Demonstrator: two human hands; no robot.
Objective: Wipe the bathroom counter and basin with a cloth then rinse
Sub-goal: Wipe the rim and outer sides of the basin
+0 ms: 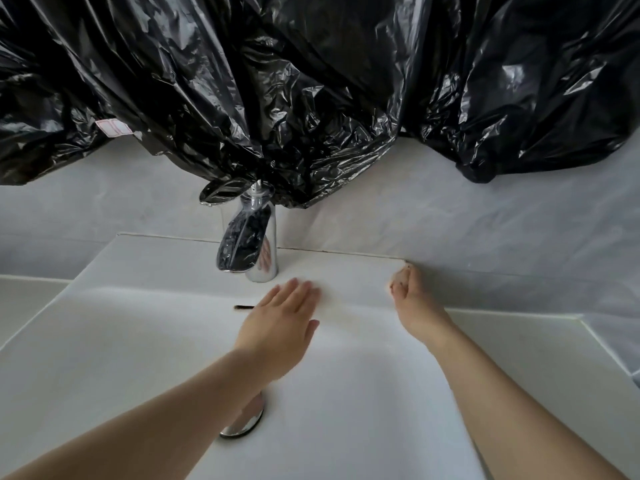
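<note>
Head view, nearest first: what lies under the two bare forearms?

A white rectangular ceramic basin [138,358], with a round chrome drain plug [242,426] in its floor, half hidden by the left forearm. A pale flat worktop [519,341] runs off on either side of it.

And the hands?

The left hand [280,323] lies flat, fingers straight and together, palm down on the basin's back slope, just right of a short dark overflow slot [244,307]. The right hand [412,299] is farther off, at the far right corner of the basin's rear ledge. Its fingers are curled in, with dark specks on them; whether they hold anything I cannot tell. The two hands are well apart.

Beyond them?

A shiny chrome tap [265,258] stands on the ledge, just beyond the left fingertips. Behind it is a grey wall [450,230]. Crumpled black plastic sheeting [311,98] hangs over the tap's top, with a small pink-and-white label [112,128] at left.
</note>
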